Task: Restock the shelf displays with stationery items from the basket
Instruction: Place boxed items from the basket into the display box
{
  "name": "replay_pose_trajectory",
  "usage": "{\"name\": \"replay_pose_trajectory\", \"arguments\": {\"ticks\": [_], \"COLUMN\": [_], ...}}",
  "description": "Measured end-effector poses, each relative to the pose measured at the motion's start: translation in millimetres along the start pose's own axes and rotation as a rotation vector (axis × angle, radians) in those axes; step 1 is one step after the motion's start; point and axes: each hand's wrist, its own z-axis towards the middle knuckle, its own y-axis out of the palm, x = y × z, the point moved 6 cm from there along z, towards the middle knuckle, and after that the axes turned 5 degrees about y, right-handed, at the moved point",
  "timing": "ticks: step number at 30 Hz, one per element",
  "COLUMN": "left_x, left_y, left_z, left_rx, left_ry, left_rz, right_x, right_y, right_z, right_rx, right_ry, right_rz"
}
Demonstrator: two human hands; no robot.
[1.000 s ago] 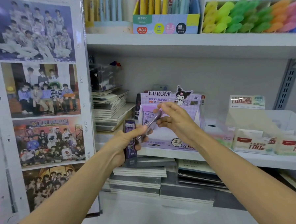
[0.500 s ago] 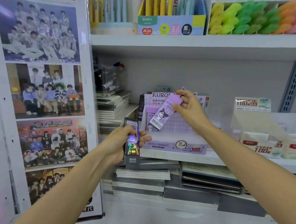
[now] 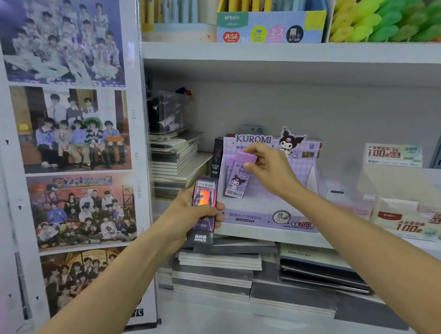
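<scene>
Lilac plastic marks the Kuromi lead case (image 3: 236, 183), one of two such cases visible in the single Kuromi display box (image 3: 270, 218); the second lilac case (image 3: 229, 164) stands just behind it, at its ten o'clock. The front case has a plain purple cap, a cartoon figure on its face and a white barcode label at its foot. Its long axis runs nearly upright, cap toward one o'clock and barcode end toward seven. It sits in the nine o'clock side of the box. The right hand (image 3: 270, 169) pinches its cap between curled fingers and thumb.

Two dark cases show. The left hand (image 3: 186, 216) is wrapped round one dark purple case (image 3: 204, 207), held upright at the box's eight o'clock with its barcode at twelve and its lettering upside down at six. The other dark case (image 3: 217, 156) stands on the shelf (image 3: 261, 236), touching the box at its ten o'clock.
</scene>
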Motion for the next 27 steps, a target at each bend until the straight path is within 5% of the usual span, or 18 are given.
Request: {"name": "replay_pose_trajectory", "arguments": {"ticks": [9, 17, 27], "left_x": [-5, -14, -11], "left_y": [-7, -15, -12], "left_z": [3, 4, -2], "left_rx": [0.005, 0.091, 0.111], "left_ry": [0.041, 0.031, 0.003], "left_rz": [-0.074, -0.088, -0.032], "right_x": [-7, 8, -1], "right_y": [9, 11, 7], "right_z": [14, 2, -2], "right_rx": [-0.142, 0.012, -0.026], "right_ry": [-0.032, -0.023, -0.036], "right_rz": [-0.114, 0.03, -0.237]}}
